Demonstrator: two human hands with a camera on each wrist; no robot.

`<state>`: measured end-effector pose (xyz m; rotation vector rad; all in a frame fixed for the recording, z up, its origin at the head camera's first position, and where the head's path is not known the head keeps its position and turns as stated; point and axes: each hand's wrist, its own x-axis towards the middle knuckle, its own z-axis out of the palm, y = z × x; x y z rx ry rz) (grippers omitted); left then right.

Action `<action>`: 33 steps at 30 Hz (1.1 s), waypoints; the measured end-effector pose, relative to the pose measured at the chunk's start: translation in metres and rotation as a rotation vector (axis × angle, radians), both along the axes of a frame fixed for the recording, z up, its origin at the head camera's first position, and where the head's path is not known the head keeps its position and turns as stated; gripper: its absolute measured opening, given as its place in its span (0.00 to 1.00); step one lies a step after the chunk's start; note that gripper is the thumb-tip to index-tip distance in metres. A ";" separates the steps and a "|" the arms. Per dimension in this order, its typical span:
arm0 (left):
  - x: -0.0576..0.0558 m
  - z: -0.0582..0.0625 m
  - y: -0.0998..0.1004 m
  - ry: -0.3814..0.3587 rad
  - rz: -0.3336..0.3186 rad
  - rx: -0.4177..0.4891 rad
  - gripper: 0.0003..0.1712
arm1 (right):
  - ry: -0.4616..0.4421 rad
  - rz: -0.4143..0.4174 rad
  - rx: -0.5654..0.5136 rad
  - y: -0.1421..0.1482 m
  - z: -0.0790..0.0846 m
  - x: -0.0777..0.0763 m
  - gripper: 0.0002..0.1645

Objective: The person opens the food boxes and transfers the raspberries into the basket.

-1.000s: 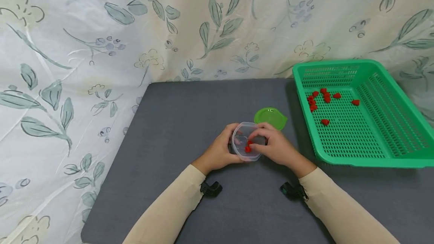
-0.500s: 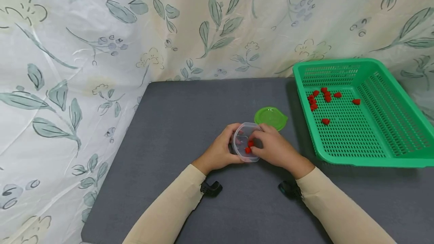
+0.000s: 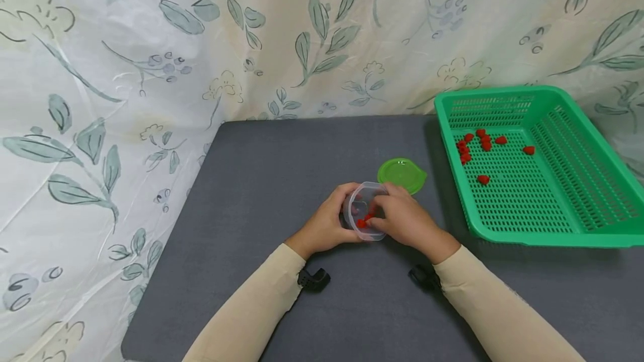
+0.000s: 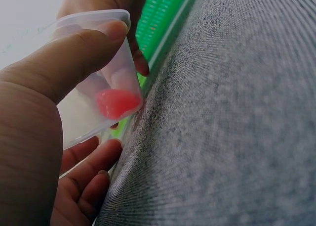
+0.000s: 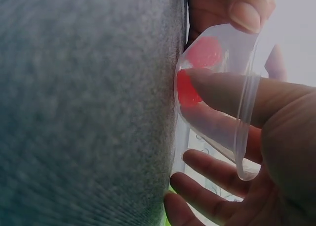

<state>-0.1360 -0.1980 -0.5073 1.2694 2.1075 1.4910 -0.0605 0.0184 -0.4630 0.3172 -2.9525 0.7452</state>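
My left hand grips a clear plastic container from its left side, thumb near the rim in the left wrist view. Inside lie two red raspberries, one of them showing through the wall as a red blur in that view. My right hand reaches into the container from the right. In the right wrist view its thumb presses on one raspberry, an index finger meeting it from the other side through the clear wall; the second raspberry sits beside it. The remaining right fingers stay outside, under the container.
A green lid lies flat just behind the container. To the right stands a large green perforated basket with several raspberries toward its left side. The grey table meets a floral cloth at the back and left.
The raspberries in the container have shifted slightly left and down toward its near side. My right hand has moved a little left with them; my left hand has kept its hold.
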 end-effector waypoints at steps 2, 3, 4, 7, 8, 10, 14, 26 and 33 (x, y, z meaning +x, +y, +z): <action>0.000 -0.001 0.000 0.000 -0.006 0.009 0.59 | -0.001 0.006 0.002 0.000 0.000 0.000 0.11; -0.001 -0.001 0.000 0.000 -0.008 0.011 0.59 | -0.003 0.009 0.001 0.000 0.000 0.000 0.12; -0.001 -0.001 0.000 -0.001 -0.010 0.012 0.59 | -0.005 0.010 -0.002 0.000 0.000 0.000 0.11; -0.001 0.000 0.000 -0.003 -0.011 0.010 0.59 | -0.007 0.013 -0.005 0.000 0.000 0.000 0.11; -0.001 0.000 0.000 -0.004 -0.010 0.007 0.59 | -0.006 0.013 -0.005 0.000 0.000 0.000 0.11; -0.002 0.001 0.000 -0.010 -0.011 0.004 0.60 | -0.004 0.014 -0.002 -0.001 -0.001 -0.001 0.11; -0.002 0.003 0.000 -0.017 -0.010 0.006 0.61 | 0.004 0.017 -0.003 -0.001 0.000 -0.002 0.11; -0.002 0.003 0.002 -0.015 -0.005 0.002 0.60 | 0.049 0.048 -0.161 0.014 0.006 0.001 0.08; -0.002 0.002 0.002 -0.022 -0.015 0.015 0.61 | 0.095 0.060 -0.443 0.028 0.014 0.001 0.06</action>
